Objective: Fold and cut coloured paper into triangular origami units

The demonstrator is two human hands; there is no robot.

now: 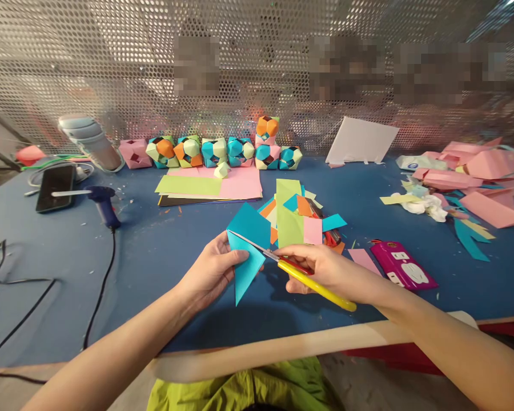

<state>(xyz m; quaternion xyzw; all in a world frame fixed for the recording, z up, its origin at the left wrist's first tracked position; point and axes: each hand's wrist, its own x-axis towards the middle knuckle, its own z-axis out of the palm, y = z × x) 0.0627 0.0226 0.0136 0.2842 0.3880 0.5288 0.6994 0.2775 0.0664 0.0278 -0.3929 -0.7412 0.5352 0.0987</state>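
My left hand (208,273) pinches a teal sheet of paper (248,245) and holds it up above the blue table (154,251). My right hand (325,269) grips yellow-handled scissors (308,279). Their blades lie across the teal sheet, along a cut that splits it into two triangular flaps. Just behind both hands lies a pile of cut paper pieces (297,220) in green, orange, pink and teal.
A row of folded paper cubes (214,151) lines the perforated back wall. Stacked pink and green sheets (209,185) lie in front. A glue gun (103,205) with its cord and a phone (55,187) are at left. A magenta case (402,265) and pink paper scraps (475,182) are at right.
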